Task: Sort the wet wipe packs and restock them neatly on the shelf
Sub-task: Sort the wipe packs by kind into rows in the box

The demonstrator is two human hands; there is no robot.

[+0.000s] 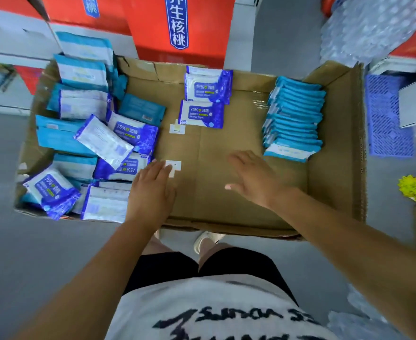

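Observation:
A shallow cardboard tray [334,173] holds wet wipe packs. A jumbled pile of light-blue and dark-blue packs [91,143] fills its left side. Dark-blue 75% alcohol wipe packs [205,99] lie stacked at the back middle. A neat overlapping row of light-blue packs [294,119] runs along the right. My left hand [150,190] hovers flat beside the pile, fingers straight, holding nothing. My right hand [253,177] is spread open over the bare cardboard, left of the neat row, holding nothing.
Red cartons [177,28] stand behind the tray. Shrink-wrapped water bottles [369,28] sit at the back right, with a blue plastic grid [386,119] beside the tray. Small white stickers [177,128] lie on the cardboard. A yellow price tag [412,187] is at right.

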